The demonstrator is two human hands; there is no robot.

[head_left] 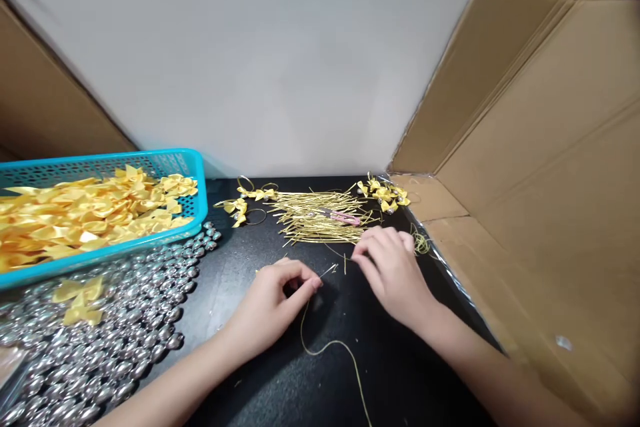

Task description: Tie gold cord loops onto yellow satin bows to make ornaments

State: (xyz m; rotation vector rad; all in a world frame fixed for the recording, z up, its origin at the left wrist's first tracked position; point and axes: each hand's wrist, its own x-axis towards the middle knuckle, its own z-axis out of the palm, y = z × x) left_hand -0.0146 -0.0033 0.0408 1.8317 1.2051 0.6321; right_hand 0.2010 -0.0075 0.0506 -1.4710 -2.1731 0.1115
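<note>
My left hand [283, 297] is closed in a pinch on a thin silvery needle [327, 271], its tip pointing up and right. From under these fingers a thin gold cord [330, 343] curves down to the bottom edge. My right hand [393, 270] is also pinched, at the end of a fine gold cord [336, 252] that reaches left. A short gold piece [345, 264] lies between the hands. Just beyond them is a pile of gold stems [320, 230], with a pink-handled tool [345, 217] on top.
On the left, a blue basket [204, 193] holds yellow ribbon bows [100, 213]. Silver beads [145, 313] spread in front of it, with loose bows [80, 300] on them. Finished-looking bows with beads [385, 193] lie beside the stems. Cardboard walls [540, 120] flank the black table [280, 373].
</note>
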